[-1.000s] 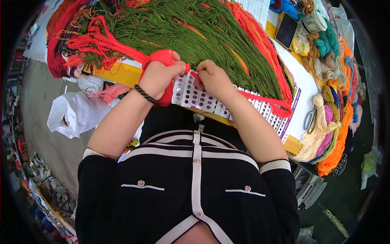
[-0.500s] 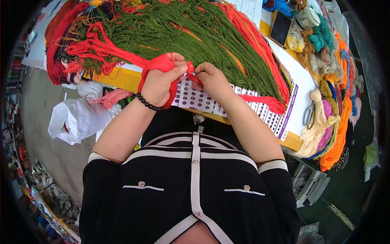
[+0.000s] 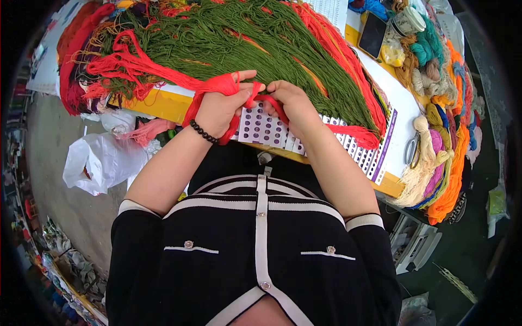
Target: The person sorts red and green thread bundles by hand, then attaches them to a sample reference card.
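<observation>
Red yarn (image 3: pixel 220 84) wraps round my left hand (image 3: pixel 223 106), passing over its palm and fingers; some fingers are partly stretched out. My right hand (image 3: pixel 291 106) is close beside it, fingers curled on a strand of the same red yarn that spans the short gap between the hands. From my left hand the yarn runs left to a loose red bundle. Both hands are above the near edge of a large spread of green yarn (image 3: pixel 234 46). Under them is a white card with rows of purple dots (image 3: pixel 261 127).
At the right lie a black phone (image 3: pixel 373 35), scissors (image 3: pixel 410 151), a white cup (image 3: pixel 409 22) and skeins of cream and orange yarn (image 3: pixel 447 201). A white plastic bag (image 3: pixel 103 160) is at the left, below the table's yellow edge (image 3: pixel 157 107).
My left hand's fingers have spread more, and the red yarn between the hands has shifted into a longer loop. My right hand has moved slightly right.
</observation>
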`<control>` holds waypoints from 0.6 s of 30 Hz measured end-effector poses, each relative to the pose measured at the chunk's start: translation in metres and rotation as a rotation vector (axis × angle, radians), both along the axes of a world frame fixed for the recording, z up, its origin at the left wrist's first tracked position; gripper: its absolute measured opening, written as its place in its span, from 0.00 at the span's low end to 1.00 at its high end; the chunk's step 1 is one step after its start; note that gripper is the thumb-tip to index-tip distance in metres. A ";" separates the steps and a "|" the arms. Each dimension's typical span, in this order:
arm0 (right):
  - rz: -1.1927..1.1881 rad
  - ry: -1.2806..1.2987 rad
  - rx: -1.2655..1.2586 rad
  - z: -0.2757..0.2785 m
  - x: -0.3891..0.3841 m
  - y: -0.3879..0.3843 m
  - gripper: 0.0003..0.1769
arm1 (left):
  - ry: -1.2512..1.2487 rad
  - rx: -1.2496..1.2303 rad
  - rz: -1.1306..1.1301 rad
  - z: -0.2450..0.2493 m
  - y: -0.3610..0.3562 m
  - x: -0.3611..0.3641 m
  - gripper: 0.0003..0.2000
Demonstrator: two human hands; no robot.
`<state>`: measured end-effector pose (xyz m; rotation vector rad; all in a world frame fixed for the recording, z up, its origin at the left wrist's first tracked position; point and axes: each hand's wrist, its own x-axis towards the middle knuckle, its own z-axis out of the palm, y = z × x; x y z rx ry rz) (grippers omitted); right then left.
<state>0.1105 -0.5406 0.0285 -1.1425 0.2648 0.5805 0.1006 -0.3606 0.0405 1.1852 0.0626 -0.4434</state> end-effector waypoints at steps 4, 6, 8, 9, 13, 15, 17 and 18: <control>-0.007 -0.017 0.036 0.004 0.001 -0.002 0.06 | -0.185 0.293 -0.100 -0.011 -0.007 0.003 0.20; -0.019 -0.005 0.042 0.005 0.001 -0.001 0.06 | -0.263 0.404 -0.156 -0.009 -0.008 0.003 0.19; 0.034 -0.015 -0.062 0.003 0.003 0.001 0.06 | -0.323 0.577 -0.210 -0.012 -0.005 0.004 0.15; 0.033 -0.011 -0.060 0.003 0.003 0.003 0.06 | -0.319 0.579 -0.213 -0.009 0.001 0.006 0.15; 0.201 -0.088 -0.492 0.006 0.005 0.011 0.08 | 0.083 0.317 0.145 -0.001 0.047 0.019 0.14; 0.232 -0.128 -0.571 0.004 0.005 0.011 0.07 | 0.165 0.190 0.157 0.014 0.071 0.021 0.14; 0.230 -0.129 -0.588 0.006 0.004 0.012 0.07 | 0.168 0.134 0.175 0.018 0.097 0.025 0.15; 0.228 -0.131 -0.604 0.006 0.004 0.012 0.07 | 0.171 0.079 0.194 0.021 0.112 0.028 0.15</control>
